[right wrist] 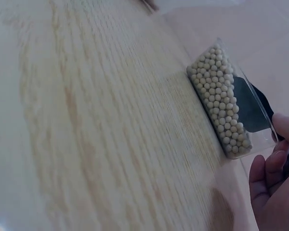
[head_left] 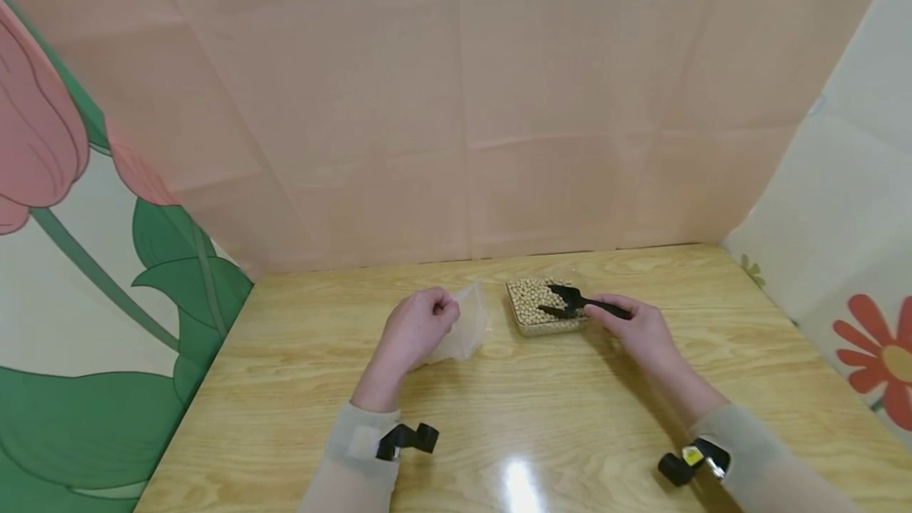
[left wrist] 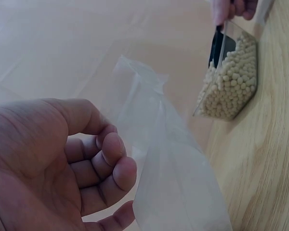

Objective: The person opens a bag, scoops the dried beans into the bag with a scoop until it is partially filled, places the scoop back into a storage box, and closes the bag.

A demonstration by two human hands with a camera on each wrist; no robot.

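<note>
In my left hand [head_left: 423, 323], curled fingers pinch a translucent plastic bag [head_left: 466, 327], which hangs beside them over the table. The left wrist view shows the bag [left wrist: 176, 178] spreading away behind the fingertips [left wrist: 124, 173]. On the other side, my right hand [head_left: 637, 327] grips the handle of a small black scoop [head_left: 573, 301]. Its blade dips among pale round beads [head_left: 530, 299] in a clear rectangular box [head_left: 549, 329]. Through the box wall in the right wrist view, the dark blade [right wrist: 250, 106] shows beside the heaped beads [right wrist: 216, 96].
The box stands on a wood-grain table [head_left: 499, 410], near its back edge. Behind rises a pinkish cloth backdrop [head_left: 463, 101]. Flower-printed panels flank the table, a green-leafed one [head_left: 85, 418] on the left and a white one [head_left: 841, 220] on the right.
</note>
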